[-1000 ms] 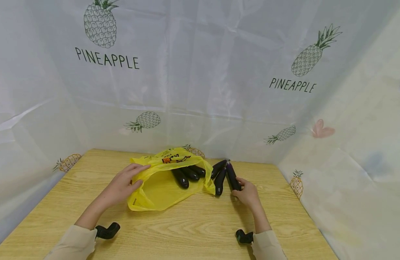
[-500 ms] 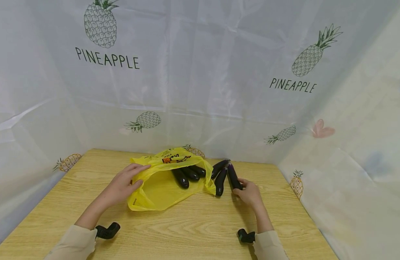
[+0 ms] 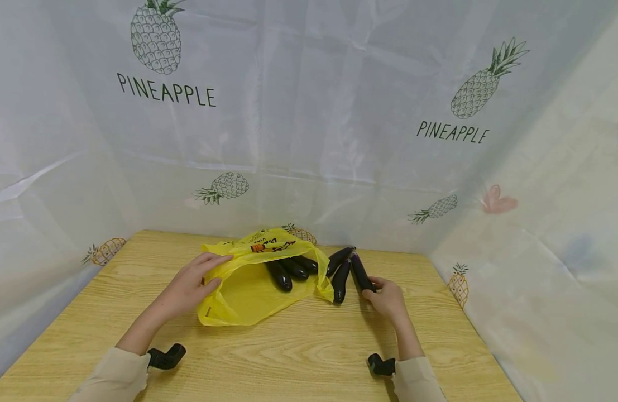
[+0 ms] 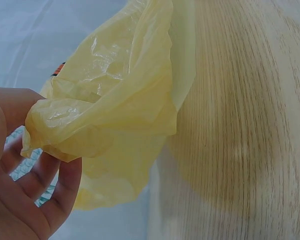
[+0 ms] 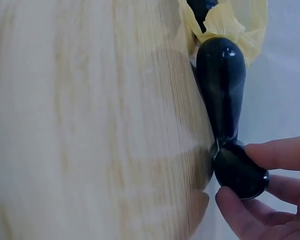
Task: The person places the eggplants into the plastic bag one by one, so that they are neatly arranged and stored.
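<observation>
My left hand (image 3: 188,286) pinches the rim of a thin yellow plastic bag (image 3: 238,304) and keeps its mouth raised. In the left wrist view, the bag's edge (image 4: 65,127) lies folded between thumb and fingers. Inside the bag are 3 dark glossy eggplants (image 3: 282,277), their far ends hidden by the upper layer. To the right of it, 3 more eggplants fan out on the table, stem ends together: a back one (image 3: 339,261), a middle one (image 3: 341,283) and a right one (image 3: 360,272). My right hand (image 3: 387,300) grips the right eggplant (image 5: 241,172) by its rounded near end.
The wooden table (image 3: 268,363) stretches in front of both forearms. A white curtain (image 3: 309,111) printed with pineapples hangs close behind its back edge, and another stands along the right side. A black wrist device (image 3: 166,357) sits by the left cuff, another device (image 3: 381,365) by the right.
My right hand has shifted slightly to the right, swinging the near end of the right eggplant away from the middle one. The left hand and bag look unchanged.
</observation>
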{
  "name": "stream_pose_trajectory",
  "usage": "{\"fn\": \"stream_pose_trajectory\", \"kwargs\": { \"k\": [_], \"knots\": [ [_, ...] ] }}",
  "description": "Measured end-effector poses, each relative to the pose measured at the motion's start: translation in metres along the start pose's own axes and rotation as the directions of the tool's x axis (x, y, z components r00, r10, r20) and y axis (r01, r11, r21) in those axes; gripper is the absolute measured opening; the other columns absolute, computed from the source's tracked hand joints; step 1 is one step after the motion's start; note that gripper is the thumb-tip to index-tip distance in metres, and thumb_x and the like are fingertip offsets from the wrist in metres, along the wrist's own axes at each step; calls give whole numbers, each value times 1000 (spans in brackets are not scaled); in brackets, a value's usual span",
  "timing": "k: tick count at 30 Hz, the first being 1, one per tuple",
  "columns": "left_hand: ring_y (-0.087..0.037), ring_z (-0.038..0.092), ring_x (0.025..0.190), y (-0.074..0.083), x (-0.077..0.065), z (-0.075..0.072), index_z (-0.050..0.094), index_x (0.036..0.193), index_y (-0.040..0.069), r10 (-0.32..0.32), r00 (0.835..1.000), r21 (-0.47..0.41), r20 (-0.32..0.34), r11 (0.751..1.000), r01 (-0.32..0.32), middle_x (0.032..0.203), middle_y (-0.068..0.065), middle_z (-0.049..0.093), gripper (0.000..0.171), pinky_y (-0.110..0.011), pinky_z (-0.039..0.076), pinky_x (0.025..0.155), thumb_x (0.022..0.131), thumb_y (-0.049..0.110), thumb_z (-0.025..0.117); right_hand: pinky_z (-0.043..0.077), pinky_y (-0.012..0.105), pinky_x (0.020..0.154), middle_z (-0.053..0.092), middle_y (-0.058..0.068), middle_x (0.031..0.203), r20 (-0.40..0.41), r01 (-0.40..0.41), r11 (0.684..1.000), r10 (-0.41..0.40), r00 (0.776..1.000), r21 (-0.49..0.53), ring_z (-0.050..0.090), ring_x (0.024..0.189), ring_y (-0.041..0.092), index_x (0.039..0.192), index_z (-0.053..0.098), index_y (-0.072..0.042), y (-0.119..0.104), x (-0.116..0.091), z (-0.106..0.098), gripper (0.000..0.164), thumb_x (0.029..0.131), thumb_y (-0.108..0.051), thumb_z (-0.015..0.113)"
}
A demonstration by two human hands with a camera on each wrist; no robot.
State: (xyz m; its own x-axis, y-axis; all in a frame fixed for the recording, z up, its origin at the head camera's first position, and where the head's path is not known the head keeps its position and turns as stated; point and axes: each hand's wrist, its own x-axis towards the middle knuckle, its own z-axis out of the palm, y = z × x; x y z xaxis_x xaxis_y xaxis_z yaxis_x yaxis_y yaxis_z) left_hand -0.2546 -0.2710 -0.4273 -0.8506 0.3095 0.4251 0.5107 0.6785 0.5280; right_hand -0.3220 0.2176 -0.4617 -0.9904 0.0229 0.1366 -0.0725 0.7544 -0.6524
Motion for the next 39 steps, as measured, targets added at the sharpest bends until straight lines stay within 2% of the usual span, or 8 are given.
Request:
{"fn": "stream_pose_trajectory", "kwargs": {
  "k": [6, 11, 20, 27, 34, 39],
  "knots": [
    [-14, 51, 88, -1, 0, 0, 57, 155, 12, 2, 1000, 2, -8, 1000, -2, 134, -9, 62, 58, -28, 45, 69, 100, -1, 71, 49, 63, 101, 65, 31, 135, -8, -8, 998, 9, 1000, 57, 61, 125, 51, 145, 63, 3, 3, 3, 2, 50, 99, -15, 71],
    [-15, 52, 89, -1, -2, -1, 57, 155, 12, 4, 1000, -4, -10, 1000, -4, 135, -9, 62, 58, -28, 45, 69, 100, -1, 71, 50, 62, 101, 65, 29, 138, -8, -4, 997, 5, 1000, 81, 62, 125, 49, 146, 63, 1, 1, 3, 0, 50, 100, -17, 70],
    [-14, 51, 90, -1, -2, -1, 56, 155, 11, 8, 1000, -2, -10, 1000, -8, 135, -9, 61, 58, -28, 45, 70, 100, -1, 70, 58, 51, 91, 63, 29, 141, 20, 23, 988, -26, 999, 151, 66, 121, 46, 148, 61, 1, -23, -4, -15, 51, 102, -18, 70],
    [-14, 51, 88, -4, 0, 2, 55, 156, 12, -6, 1000, -6, 2, 1000, 6, 135, -9, 61, 58, -29, 45, 70, 101, 0, 69, 59, 51, 91, 63, 25, 143, 41, 54, 984, -61, 997, 169, 68, 121, 43, 151, 59, -4, -34, -8, -23, 52, 104, -20, 71],
    [-13, 51, 84, -2, 0, 1, 54, 157, 13, -31, 999, -14, 11, 999, 31, 135, -8, 60, 58, -28, 45, 68, 102, 0, 68, 61, 45, 86, 66, 21, 140, 74, 109, 983, -121, 990, 150, 74, 110, 34, 151, 60, -4, -40, -14, -26, 51, 103, -18, 72],
    [-13, 51, 86, -2, 0, 2, 55, 156, 12, -13, 1000, -4, -1, 1000, 13, 134, -8, 61, 58, -28, 46, 70, 101, 0, 69, 59, 37, 76, 66, 20, 141, 100, 116, 981, -132, 986, 157, 76, 102, 26, 150, 61, -6, -41, -20, -28, 50, 102, -16, 73]
  ]
}}
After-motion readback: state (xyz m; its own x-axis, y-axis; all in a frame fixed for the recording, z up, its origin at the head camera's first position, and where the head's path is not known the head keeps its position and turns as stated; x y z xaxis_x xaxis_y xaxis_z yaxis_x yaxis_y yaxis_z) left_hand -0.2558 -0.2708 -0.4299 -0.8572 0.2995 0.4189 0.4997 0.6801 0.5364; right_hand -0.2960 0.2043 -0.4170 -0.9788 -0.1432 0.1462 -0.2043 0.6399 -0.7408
